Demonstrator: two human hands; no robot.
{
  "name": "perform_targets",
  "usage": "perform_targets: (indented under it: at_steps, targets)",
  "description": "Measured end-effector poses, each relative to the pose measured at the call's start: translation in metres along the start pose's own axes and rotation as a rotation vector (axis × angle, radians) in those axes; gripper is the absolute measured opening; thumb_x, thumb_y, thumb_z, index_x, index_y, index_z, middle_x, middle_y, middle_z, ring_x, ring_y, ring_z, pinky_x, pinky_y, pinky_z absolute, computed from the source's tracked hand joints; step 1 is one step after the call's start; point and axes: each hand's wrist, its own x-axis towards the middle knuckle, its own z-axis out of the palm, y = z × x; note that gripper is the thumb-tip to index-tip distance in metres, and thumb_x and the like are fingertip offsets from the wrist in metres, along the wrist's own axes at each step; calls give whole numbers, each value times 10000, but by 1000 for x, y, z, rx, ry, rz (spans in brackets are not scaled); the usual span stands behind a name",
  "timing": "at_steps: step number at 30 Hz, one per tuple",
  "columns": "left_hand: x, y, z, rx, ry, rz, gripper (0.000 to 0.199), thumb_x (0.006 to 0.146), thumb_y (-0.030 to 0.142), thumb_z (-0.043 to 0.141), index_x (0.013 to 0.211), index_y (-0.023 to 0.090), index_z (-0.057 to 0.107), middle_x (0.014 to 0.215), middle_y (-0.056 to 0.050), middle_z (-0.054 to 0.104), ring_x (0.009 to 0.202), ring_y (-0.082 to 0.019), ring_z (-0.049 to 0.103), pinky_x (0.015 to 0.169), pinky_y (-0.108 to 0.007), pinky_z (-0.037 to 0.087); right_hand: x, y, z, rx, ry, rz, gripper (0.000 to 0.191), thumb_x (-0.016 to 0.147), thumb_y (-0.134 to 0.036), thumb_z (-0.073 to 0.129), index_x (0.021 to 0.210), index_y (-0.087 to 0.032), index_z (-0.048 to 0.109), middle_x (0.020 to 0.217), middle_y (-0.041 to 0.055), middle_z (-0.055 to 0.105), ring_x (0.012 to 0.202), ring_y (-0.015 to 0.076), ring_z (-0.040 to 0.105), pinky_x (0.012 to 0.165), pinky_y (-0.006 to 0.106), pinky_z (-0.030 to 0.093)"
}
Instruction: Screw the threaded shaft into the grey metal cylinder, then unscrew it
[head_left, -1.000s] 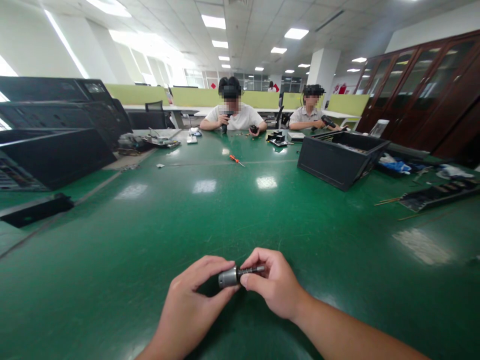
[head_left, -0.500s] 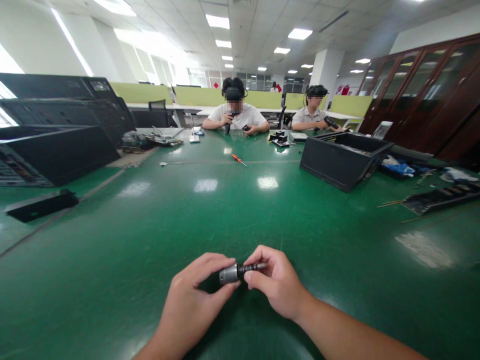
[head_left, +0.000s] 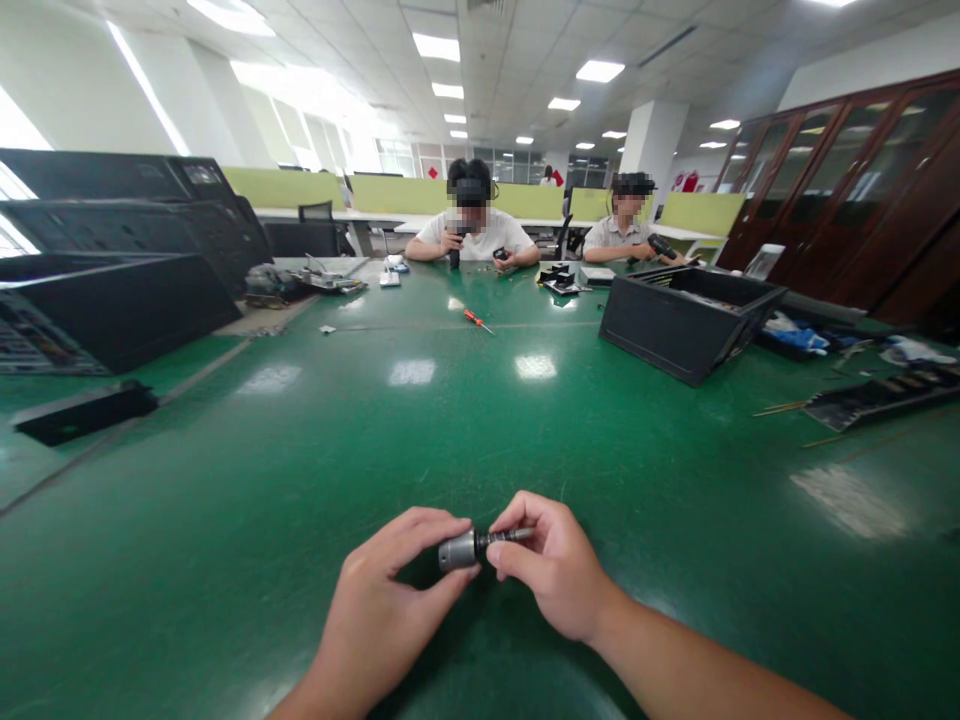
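Cylinder point(head_left: 457, 551) of smooth grey metal is held at six o'clock in the view, over the glossy green table point(head_left: 337, 450). It is clamped between thumb and fingers of the left hand point(head_left: 397, 580). At its three o'clock end, a thin ribbed shaft point(head_left: 504, 537) is pinched by the right hand point(head_left: 551, 565); between both hands a small gap is seen. From the cylinder, an orange-handled screwdriver point(head_left: 472, 318) is seen at twelve o'clock, and an angular black box point(head_left: 652, 325) between one and two. The shaft is partly covered by the right thumb; whether it is joined to the cylinder cannot be told. Any lettering on the metal is too small to be read.
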Motion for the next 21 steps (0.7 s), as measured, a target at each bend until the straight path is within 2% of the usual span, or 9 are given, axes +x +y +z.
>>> perform_targets:
  at_steps: [21]
  targets:
    - [-1, -2, -1, 29, 15, 8, 196, 767, 236, 747, 961, 263, 742, 902, -4, 734, 798, -155, 710, 723, -225, 571, 1, 0, 1, 31, 38, -17, 145, 680, -211, 696, 765, -173, 584, 580, -32, 582, 535, 114, 537, 526, 228, 401]
